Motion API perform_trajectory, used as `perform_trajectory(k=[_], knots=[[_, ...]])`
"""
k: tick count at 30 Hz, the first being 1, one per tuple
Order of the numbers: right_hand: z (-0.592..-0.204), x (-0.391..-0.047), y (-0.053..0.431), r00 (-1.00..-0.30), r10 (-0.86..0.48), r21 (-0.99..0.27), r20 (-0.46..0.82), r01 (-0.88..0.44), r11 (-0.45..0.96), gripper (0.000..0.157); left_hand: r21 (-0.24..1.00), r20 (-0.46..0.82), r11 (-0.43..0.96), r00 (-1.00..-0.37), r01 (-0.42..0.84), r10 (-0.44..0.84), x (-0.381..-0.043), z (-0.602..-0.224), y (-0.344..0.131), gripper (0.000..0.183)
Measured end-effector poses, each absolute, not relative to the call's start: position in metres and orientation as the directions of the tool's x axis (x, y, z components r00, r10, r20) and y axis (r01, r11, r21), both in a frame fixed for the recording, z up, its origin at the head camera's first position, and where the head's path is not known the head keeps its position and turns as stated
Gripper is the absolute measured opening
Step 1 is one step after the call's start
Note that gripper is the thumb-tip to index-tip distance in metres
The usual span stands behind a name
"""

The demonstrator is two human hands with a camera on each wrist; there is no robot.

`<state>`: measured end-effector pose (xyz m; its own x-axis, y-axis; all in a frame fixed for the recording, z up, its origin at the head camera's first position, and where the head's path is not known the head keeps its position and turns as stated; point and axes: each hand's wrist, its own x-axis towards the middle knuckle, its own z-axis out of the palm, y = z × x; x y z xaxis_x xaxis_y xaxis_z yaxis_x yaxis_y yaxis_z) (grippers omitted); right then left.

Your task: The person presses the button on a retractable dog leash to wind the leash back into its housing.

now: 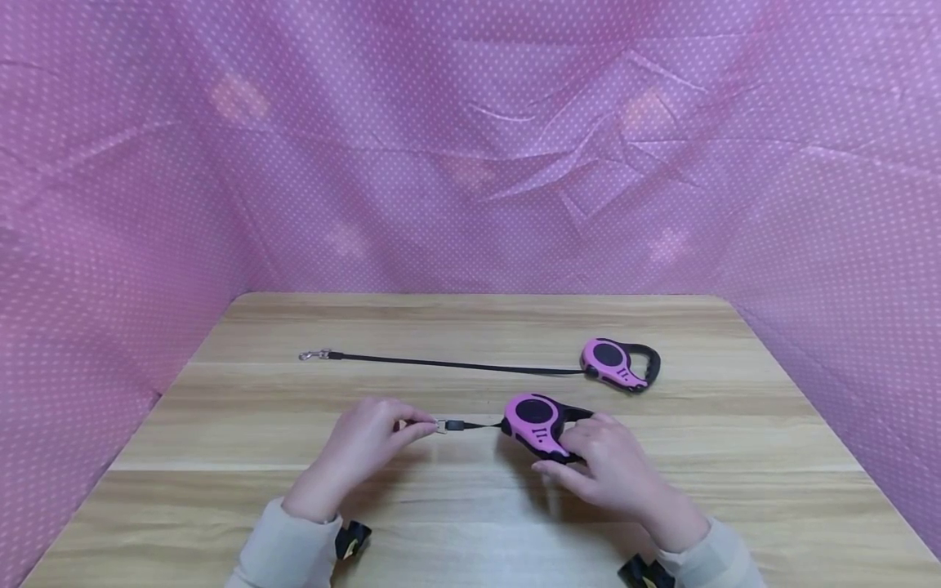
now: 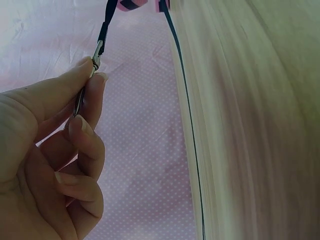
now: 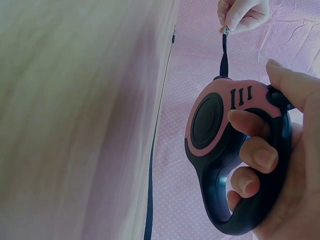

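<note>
My right hand [image 1: 606, 461] grips the black loop handle of a pink and black retractable dog leash [image 1: 534, 420], fingers curled through the loop, as the right wrist view shows. The thumb lies along the top edge of the casing [image 3: 235, 100]. My left hand [image 1: 371, 441] pinches the metal snap hook [image 2: 85, 92] between thumb and fingertips. A short length of black strap [image 1: 474, 425] runs between the hook and the casing, both held up off the table. Part of the hook is hidden behind the left fingers.
A second pink and black retractable leash [image 1: 613, 365] lies farther back on the wooden table [image 1: 441, 327]. Its black strap [image 1: 456, 365] stretches left to a silver snap hook [image 1: 314, 354]. Pink dotted cloth [image 1: 470, 204] hangs around the table's back and sides.
</note>
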<state>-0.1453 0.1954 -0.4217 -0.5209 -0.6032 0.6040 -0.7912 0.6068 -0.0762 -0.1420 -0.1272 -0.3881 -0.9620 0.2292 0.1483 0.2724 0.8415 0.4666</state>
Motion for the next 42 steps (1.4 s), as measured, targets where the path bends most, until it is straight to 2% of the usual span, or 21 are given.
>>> perform_trajectory(k=[11, 19, 26, 42], knots=[[-0.421, -0.144, 0.194, -0.518, -0.607, -0.073, 0.603, -0.793, 0.605, 0.050, 0.463, 0.120, 0.848, -0.966, 0.257, 0.228, -0.141, -0.386, -0.122, 0.010], [-0.423, -0.142, 0.195, -0.538, -0.613, -0.084, 0.578, -0.787, 0.611, 0.050, 0.438, 0.152, 0.844, -0.951, 0.310, 0.270, -0.139, -0.390, -0.120, 0.010], [-0.425, -0.141, 0.196, -0.517, -0.617, -0.074, 0.593, -0.798, 0.598, 0.051, 0.436, 0.138, 0.843, -0.950, 0.314, 0.281, -0.137, -0.392, -0.117, 0.011], [-0.421, -0.139, 0.192, -0.528, -0.633, -0.092, 0.566, -0.804, 0.588, 0.051, 0.427, 0.138, 0.838, -0.941, 0.339, 0.310, -0.135, -0.392, -0.114, 0.017]])
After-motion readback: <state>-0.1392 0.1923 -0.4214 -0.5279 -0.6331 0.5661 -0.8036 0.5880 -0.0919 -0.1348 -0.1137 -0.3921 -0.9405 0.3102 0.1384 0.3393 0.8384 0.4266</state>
